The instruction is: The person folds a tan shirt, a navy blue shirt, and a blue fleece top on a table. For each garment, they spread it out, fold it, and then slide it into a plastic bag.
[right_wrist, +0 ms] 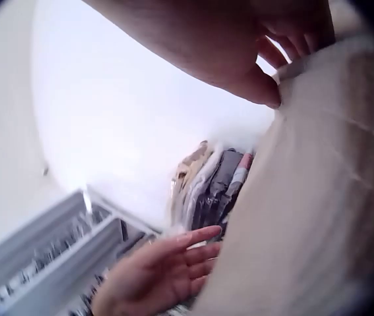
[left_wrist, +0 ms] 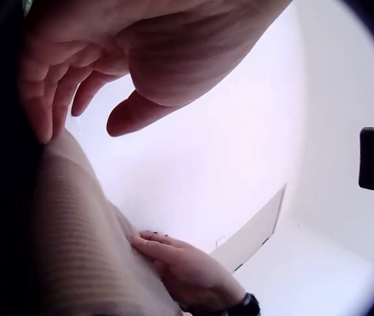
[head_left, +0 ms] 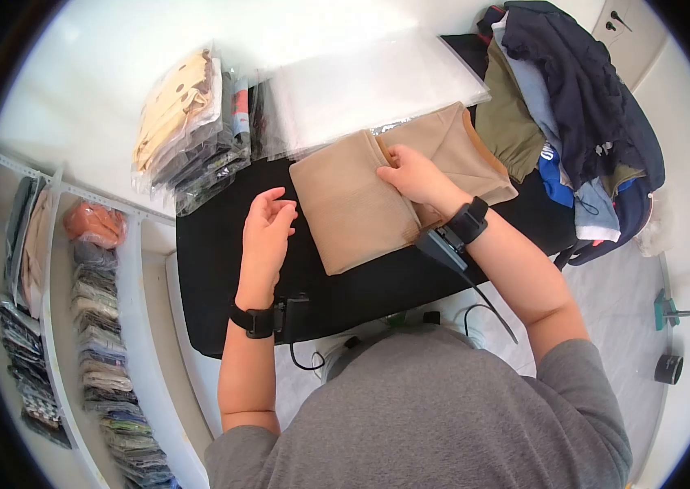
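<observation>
A tan garment (head_left: 353, 200), partly folded, lies on the black table (head_left: 223, 269); its brown-edged part spreads to the right. The right hand (head_left: 422, 181) pinches a fold near the middle of the garment, thumb on top. Just left of the cloth, the left hand (head_left: 265, 232) has loosely bent fingers and holds nothing. In the left wrist view the left hand (left_wrist: 154, 59) hangs beside the tan fabric (left_wrist: 81, 230). The right wrist view has the right hand (right_wrist: 253, 52) gripping the edge of the cloth (right_wrist: 292, 184), some fingers hidden behind it.
Clear plastic bags (head_left: 369, 81) lie behind the garment. Bagged clothes (head_left: 190, 130) are stacked at the back left. Loose clothes (head_left: 573, 98) are heaped at the right. Shelves (head_left: 68, 326) with packed clothes stand at the left.
</observation>
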`<state>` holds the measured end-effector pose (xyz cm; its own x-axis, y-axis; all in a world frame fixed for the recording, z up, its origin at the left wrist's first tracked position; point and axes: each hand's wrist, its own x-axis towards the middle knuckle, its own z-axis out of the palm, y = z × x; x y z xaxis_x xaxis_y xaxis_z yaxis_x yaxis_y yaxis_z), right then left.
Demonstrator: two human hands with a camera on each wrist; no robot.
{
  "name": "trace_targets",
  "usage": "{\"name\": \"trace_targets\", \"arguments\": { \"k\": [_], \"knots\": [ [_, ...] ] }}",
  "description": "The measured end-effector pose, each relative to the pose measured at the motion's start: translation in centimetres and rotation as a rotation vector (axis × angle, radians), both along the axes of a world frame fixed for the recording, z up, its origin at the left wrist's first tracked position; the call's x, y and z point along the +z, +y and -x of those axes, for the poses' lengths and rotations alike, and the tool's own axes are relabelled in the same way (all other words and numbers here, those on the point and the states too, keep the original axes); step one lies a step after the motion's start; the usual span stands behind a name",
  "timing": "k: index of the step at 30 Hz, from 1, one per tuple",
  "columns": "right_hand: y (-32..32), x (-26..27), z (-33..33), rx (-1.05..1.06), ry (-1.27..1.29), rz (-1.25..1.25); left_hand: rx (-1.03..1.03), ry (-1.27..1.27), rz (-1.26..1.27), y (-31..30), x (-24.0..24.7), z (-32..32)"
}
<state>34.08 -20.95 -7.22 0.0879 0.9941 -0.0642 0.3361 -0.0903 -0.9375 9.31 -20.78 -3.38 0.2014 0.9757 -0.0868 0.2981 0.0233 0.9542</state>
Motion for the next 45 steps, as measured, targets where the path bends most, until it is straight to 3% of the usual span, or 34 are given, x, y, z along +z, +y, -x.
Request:
{"name": "trace_targets", "arguments": {
  "k": [1, 2, 4, 7, 10, 14, 16, 18, 21, 26, 32, 36, 38, 42, 44, 45],
  "knots": [
    [-0.3, 0.3, 0.2, -0.06, -0.208, -0.081, 0.018, 0.034, 0.042, 0.0, -0.5, 0.3],
    [-0.8, 0.6, 0.3, -0.06, -0.21, -0.081, 0.018, 0.032, 0.042, -0.1, -0.9, 0.4],
    [-3.2, 1.9, 1.1, -0.002, -0.758, -0.412, -0.004, -0.031, 0.285, -0.2, -1.4, 0.3],
    [-6.9, 1.2, 2.0, 0.157, -0.958, -0.514, -0.133, -0.168, 0.401, 1.1, -2.4, 0.0],
    [-9.1, 1.2, 2.5, 0.248, -0.889, -0.303, -0.137, -0.199, 0.461, 1.4, -1.9, -1.3],
    [-9.7, 0.3, 3.5, 0.167, -1.024, -0.319, -0.155, -0.443, 0.491, 1.5, -2.5, -3.1],
    [-9.6, 1.2, 4.2, 0.108, -1.049, -0.331, -0.13, -0.688, 0.573, 1.6, -2.4, -3.8],
    [-9.4, 1.5, 4.9, 0.052, -1.072, -0.337, -0.125, -0.71, 0.524, 1.4, -1.8, -4.3],
    [-9.5, 1.7, 5.4, -0.018, -0.948, -0.329, -0.095, -0.737, 0.43, 0.1, -0.2, -3.8],
    [-12.5, 3.4, 7.3, 0.152, -0.476, -0.43, -0.047, -0.695, 0.287, -4.5, 3.2, -0.5],
    [-13.2, 1.3, 8.8, 0.268, -0.252, -0.399, 0.112, -0.644, 0.257, -7.2, 2.5, 1.6],
    [-12.9, 0.2, 8.3, 0.259, -0.103, -0.387, 0.016, -0.672, 0.277, -7.2, 2.8, 0.9],
    [-12.8, 0.1, 7.8, 0.255, 0.155, -0.357, -0.015, -0.683, 0.269, -7.0, 3.1, 0.0],
    [-12.9, -0.1, 6.9, 0.213, 0.353, -0.34, -0.173, -0.698, 0.26, -6.2, 4.1, -2.3],
    [-13.4, 0.2, 5.6, 0.157, 0.649, 0.015, -0.286, -0.685, 0.264, -5.4, 3.5, -3.0],
    [-13.0, -0.2, 5.5, 0.009, 0.922, 0.07, -0.293, -0.681, 0.261, -5.2, 3.4, -3.6]
  ]
}}
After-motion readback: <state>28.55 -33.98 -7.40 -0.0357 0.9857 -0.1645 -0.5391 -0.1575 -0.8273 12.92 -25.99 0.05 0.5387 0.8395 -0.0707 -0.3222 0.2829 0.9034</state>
